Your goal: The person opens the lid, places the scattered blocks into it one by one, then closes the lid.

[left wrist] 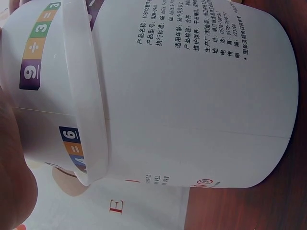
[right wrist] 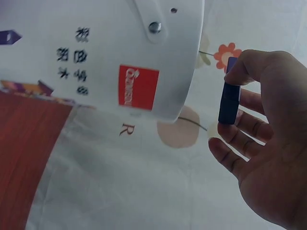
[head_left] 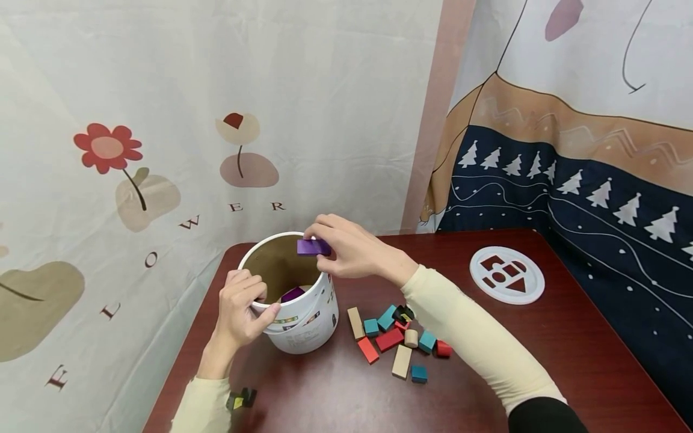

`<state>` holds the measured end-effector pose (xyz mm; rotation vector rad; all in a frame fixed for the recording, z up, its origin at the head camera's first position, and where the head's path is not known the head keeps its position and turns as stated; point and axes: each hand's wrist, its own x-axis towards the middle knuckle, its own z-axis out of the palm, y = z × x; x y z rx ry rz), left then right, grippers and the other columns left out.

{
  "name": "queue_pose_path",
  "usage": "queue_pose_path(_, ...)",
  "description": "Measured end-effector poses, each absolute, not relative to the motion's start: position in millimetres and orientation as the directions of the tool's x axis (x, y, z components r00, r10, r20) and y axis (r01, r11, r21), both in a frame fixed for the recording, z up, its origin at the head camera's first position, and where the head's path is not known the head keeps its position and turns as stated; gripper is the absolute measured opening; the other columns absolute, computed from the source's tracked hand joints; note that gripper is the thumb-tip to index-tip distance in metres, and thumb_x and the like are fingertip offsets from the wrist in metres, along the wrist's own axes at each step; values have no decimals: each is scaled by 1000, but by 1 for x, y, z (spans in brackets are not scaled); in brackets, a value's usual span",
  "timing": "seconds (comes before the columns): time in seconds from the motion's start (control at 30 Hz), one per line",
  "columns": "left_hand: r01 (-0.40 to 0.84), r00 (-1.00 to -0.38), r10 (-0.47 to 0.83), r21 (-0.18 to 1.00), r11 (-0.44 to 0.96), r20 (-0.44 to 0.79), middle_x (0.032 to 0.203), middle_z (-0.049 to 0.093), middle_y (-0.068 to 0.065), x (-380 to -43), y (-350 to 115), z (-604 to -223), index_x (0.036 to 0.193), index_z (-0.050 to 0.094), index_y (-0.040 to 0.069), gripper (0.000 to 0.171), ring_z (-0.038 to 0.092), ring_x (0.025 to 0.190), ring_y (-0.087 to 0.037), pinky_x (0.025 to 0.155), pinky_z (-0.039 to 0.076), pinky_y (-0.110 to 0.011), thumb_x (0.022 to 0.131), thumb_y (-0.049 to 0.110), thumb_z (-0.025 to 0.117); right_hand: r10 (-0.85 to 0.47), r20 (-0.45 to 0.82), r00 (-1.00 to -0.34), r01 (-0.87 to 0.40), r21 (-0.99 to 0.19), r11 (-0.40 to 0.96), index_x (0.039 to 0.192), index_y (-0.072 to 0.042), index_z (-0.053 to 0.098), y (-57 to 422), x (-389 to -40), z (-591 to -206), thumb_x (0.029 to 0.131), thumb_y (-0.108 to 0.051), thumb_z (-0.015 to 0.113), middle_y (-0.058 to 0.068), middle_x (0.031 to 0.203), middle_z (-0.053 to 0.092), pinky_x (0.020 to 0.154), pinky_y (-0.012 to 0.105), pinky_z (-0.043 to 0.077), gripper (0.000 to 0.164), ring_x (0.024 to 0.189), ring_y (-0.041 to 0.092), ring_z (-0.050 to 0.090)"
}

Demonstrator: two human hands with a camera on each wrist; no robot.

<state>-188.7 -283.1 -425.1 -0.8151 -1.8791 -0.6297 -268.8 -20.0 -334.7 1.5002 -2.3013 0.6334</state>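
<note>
A white bucket (head_left: pixel 303 328) with printed sides stands at the back left of the table, its mouth tipped into view. My left hand (head_left: pixel 240 307) grips its near left rim, fingers over the inside and thumb outside. Over the far right rim, my right hand (head_left: pixel 352 246) pinches a purple rectangular block (head_left: pixel 311 247) between thumb and fingers. From the right wrist view, the block (right wrist: pixel 230 103) looks dark and is held just beyond the bucket's rim (right wrist: pixel 194 62). Another purple block (head_left: pixel 292 294) lies inside the bucket; the rest of the bottom is partly hidden.
Several loose blocks, such as a red one (head_left: pixel 390 340) and a natural wood one (head_left: pixel 402 361), lie right of the bucket. A white lid (head_left: pixel 533 288) with cut-out shapes lies at the table's right. A small dark object (head_left: pixel 248 397) sits by the left sleeve. A printed curtain (head_left: pixel 346 120) hangs behind.
</note>
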Motion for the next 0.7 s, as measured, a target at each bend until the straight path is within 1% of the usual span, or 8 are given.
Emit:
queue_pose_path(0.13, 761, -319, 269, 76, 644, 909, 57, 28, 8, -188, -283, -425, 56, 36, 14, 37, 27, 57, -15, 64, 28, -41, 72, 36, 62, -784, 482, -391, -920, -181, 348, 120, -13, 68, -33, -267, -331, 82, -19, 65, -5, 106, 58, 77, 23, 45, 39, 94, 8, 49)
queue_pose_path(0.27, 763, -314, 268, 74, 643, 911, 57, 28, 7, -187, -282, -424, 56, 36, 14, 40, 26, 57, -15, 64, 27, -41, 75, 38, 62, -802, 457, -386, -922, -185, 339, 121, -11, 67, -44, -267, -330, 83, -19, 65, -4, 107, 58, 79, 24, 45, 39, 94, 9, 49)
queue_pose_path(0.4, 763, -310, 267, 71, 643, 912, 57, 28, 7, -188, -282, -423, 56, 36, 13, 41, 25, 57, -14, 64, 27, -41, 77, 39, 61, -813, 425, -399, -917, -175, 358, 122, -12, 67, -53, -270, -332, 84, -19, 65, -3, 108, 59, 81, 24, 45, 38, 94, 10, 51)
queue_pose_path(0.7, 759, -314, 272, 69, 647, 910, 57, 28, 7, -188, -281, -423, 57, 36, 13, 42, 25, 57, -15, 63, 27, -41, 77, 40, 61, -829, 377, -412, -911, -163, 378, 123, -13, 67, -69, -270, -334, 86, -23, 66, -4, 110, 58, 83, 26, 46, 38, 96, 10, 50)
